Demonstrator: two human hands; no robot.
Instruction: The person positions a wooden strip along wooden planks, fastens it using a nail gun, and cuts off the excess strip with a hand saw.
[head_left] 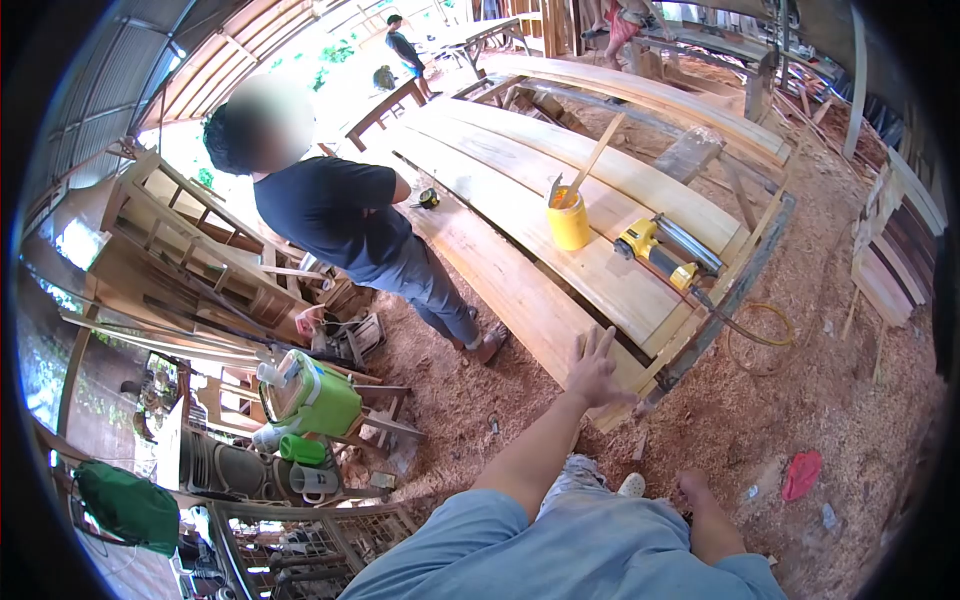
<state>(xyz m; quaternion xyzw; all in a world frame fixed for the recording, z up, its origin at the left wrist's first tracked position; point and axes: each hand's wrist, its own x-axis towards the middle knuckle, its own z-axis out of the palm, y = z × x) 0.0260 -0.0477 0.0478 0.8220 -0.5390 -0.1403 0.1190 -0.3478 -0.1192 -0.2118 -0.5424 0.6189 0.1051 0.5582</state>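
Note:
My left hand point(592, 372) reaches forward with fingers spread over the near end of a wide wooden plank point(480, 270). It seems to rest on the wood, and nothing is in it. Low beside my body hangs my right hand point(692, 488), away from the planks; its fingers are too small and foreshortened to read. Farther up the boards stands a yellow tub point(569, 222) with a wooden stick point(597, 155) leaning out of it. To its right lies a yellow and black nail gun point(655, 252) with a hose attached. A tape measure point(428, 198) sits near the plank's far left edge.
A person in a dark shirt point(330, 215) stands left of the planks; another person point(405, 55) is farther back. At left is a green cooler point(325, 395) on a wooden stand. Stacked boards point(895, 250) lean at right. Shavings and a red scrap point(801, 476) cover the floor.

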